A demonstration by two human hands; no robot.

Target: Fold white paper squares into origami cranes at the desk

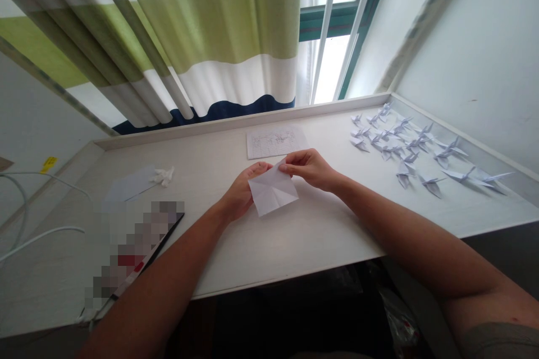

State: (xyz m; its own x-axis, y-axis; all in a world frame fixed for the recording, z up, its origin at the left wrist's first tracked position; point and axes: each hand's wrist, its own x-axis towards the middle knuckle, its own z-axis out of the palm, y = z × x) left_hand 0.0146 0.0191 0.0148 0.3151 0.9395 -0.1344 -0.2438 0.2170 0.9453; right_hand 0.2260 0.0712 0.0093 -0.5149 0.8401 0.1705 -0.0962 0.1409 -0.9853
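A creased square of white paper (273, 193) is held up just above the white desk (295, 235), in the middle of the view. My left hand (242, 193) grips its left edge from behind, fingers curled. My right hand (309, 168) pinches the paper's top corner between thumb and fingers. Both hands are closed on the sheet.
Several folded paper cranes (404, 148) lie at the right back of the desk. A printed sheet (275, 140) lies behind my hands. A loose white sheet (130, 185) and a crumpled white scrap (164, 175) lie left. White cables (37, 235) run at far left. Striped curtain and window stand behind.
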